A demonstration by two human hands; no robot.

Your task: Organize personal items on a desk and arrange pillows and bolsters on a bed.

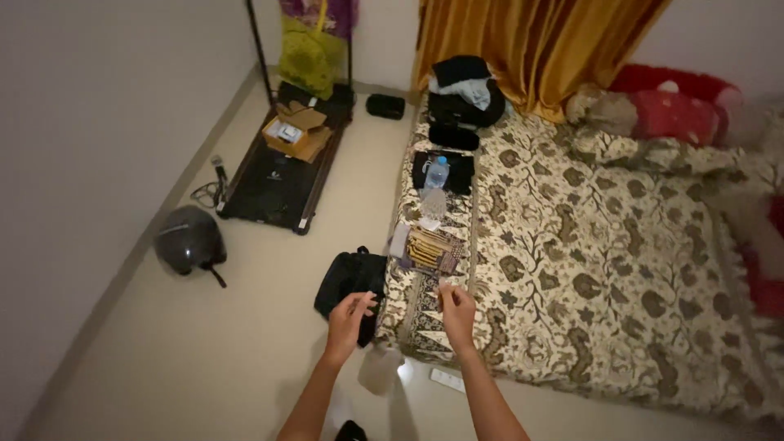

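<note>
Bed (621, 269) spread with a brown and cream batik-patterned cloth, soft and slightly rumpled; smooth pale tiled floor (204, 351) beside it. Left hand (349, 317) hovers at 7 o'clock over the mattress edge, fingers loosely curled, nothing clearly in them. Right hand (456, 309) at 6 o'clock over the bed edge, fingertips pinched narrow; whether they hold some small item, cannot tell.

Just beyond the hands, at 12 o'clock from them, lies a flat bundle of tan sticks (431, 248) on the bedcover: thin, straight, ribbed-looking, with a darker patch beside it. Long axis runs roughly 10 to 4 o'clock.

A soft black bag (349, 282) slumps on the floor against the mattress, below the left hand. Clear plastic bottle (436, 173) stands further up the bed. Rounded dark helmet (189, 238), glossy, at 9 o'clock on the floor.
</note>
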